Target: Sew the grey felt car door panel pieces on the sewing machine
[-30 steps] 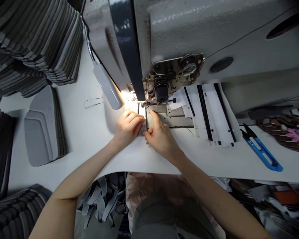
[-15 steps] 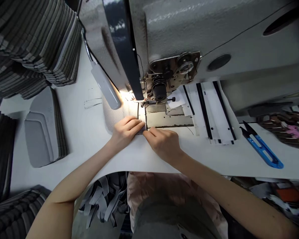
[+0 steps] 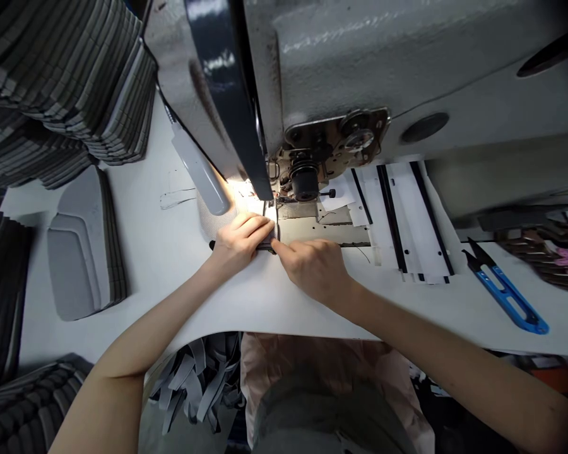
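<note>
A grey mesh fabric piece [image 3: 213, 221] lies under my left hand [image 3: 240, 243], and its far part runs beneath the lamp. My left hand presses it flat beside the presser foot [image 3: 271, 203] of the sewing machine [image 3: 360, 63]. My right hand [image 3: 313, 270] pinches the dark-edged end of the piece at the metal needle plate [image 3: 322, 228]. The fingertips of my two hands nearly meet there. The needle itself is hidden behind the machine head and glare.
A gooseneck lamp [image 3: 201, 170] shines at the needle. White strips with black bands [image 3: 416, 221] lie right of the plate, with blue thread snips [image 3: 506, 297] beyond. Stacked grey foam pads [image 3: 61, 63] stand at left. Loose grey strips [image 3: 194, 378] hang below the table edge.
My right hand has shifted slightly right and curled its fingers onto the piece's edge. Less of the mesh shows beside my left hand. The view has tilted slightly.
</note>
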Available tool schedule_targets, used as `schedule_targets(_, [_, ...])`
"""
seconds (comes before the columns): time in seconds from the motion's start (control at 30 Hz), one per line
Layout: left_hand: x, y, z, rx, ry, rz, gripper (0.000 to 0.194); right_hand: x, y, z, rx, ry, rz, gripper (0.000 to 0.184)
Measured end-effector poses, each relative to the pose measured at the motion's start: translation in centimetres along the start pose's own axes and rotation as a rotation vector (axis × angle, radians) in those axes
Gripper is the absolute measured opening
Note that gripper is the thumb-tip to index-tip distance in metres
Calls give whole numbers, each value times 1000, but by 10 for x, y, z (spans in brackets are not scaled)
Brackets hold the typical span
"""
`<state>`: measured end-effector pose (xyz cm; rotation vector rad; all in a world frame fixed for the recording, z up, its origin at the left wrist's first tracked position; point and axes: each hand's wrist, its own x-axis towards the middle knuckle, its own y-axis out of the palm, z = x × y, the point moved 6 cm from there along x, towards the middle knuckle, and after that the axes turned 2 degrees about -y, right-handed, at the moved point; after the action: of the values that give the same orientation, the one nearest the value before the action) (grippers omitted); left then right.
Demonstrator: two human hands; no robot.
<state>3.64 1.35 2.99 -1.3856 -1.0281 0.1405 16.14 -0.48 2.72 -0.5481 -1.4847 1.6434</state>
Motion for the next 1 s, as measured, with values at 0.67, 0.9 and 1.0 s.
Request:
schedule_targets(0.67, [0,2,26,-38,-26,-72,19,31,12,-25,-18,162,168,41])
schedule_targets(0.9, [4,13,42,-21,-60,-76,24,27,16,-21,-8,102,147,49])
schedule_targets(1.0, [6,17,49,11,-153,-24,32,24,17,-19,3,96,145,48])
